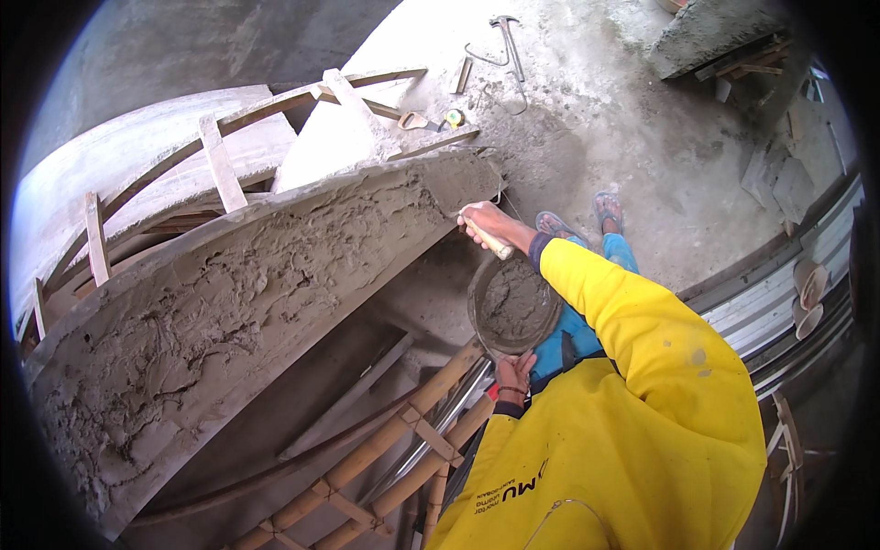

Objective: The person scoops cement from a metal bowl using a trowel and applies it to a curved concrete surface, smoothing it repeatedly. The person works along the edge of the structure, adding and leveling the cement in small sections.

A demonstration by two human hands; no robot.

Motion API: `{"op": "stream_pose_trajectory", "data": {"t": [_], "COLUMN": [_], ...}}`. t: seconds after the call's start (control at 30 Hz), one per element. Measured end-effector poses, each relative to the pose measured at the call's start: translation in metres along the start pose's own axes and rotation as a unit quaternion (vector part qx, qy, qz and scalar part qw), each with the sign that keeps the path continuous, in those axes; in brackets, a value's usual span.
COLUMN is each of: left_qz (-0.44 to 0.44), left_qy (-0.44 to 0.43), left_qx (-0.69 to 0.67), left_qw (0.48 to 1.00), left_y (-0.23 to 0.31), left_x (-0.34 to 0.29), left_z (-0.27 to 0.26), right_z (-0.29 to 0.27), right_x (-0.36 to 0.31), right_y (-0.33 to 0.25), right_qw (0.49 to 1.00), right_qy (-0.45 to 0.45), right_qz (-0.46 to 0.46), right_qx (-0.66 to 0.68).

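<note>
My right hand (pixel 490 225) is closed round the pale handle of a trowel (pixel 500 247). The trowel's blade is hard to tell from the grey mortar, at the far right end of a long slanted concrete beam (pixel 243 266). Rough wet mortar covers most of the beam's face; a smoother patch shows near my right hand. Below that hand, a dark round bucket (pixel 476 316) holds grey mortar (pixel 518 302). My left hand (pixel 515 374) grips the bucket's near rim, some fingers hidden. The bucket is close against my blue trousers.
Bamboo poles lashed as a ladder (pixel 367 463) lie below the beam. Curved wooden formwork (pixel 220 165) runs behind it. A handsaw (pixel 417 121) and tape measure (pixel 454 117) rest at its far end; a hammer (pixel 509 46) lies on the floor. Metal sheets (pixel 742 316) stand right.
</note>
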State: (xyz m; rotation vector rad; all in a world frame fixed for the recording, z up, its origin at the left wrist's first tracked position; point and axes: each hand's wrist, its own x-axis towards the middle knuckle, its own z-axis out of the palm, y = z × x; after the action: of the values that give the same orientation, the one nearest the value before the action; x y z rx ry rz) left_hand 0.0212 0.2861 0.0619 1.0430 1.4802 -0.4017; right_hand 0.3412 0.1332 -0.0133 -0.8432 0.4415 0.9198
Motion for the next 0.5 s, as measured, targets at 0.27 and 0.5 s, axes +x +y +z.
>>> {"op": "stream_pose_trajectory", "data": {"t": [0.27,0.5], "left_qz": [-0.002,-0.009], "left_qy": [0.004,0.002], "left_qx": [0.013,0.011], "left_qw": [1.000,1.000], "left_y": [0.003,0.006], "left_x": [-0.011,-0.019], "left_z": [0.013,0.013], "right_z": [0.020,-0.039], "right_x": [-0.047,0.019], "right_y": [-0.002,0.029], "right_qw": [0.989,0.983], "right_qy": [0.012,0.175], "right_qz": [-0.097,0.058], "right_qx": [-0.115,0.001]}}
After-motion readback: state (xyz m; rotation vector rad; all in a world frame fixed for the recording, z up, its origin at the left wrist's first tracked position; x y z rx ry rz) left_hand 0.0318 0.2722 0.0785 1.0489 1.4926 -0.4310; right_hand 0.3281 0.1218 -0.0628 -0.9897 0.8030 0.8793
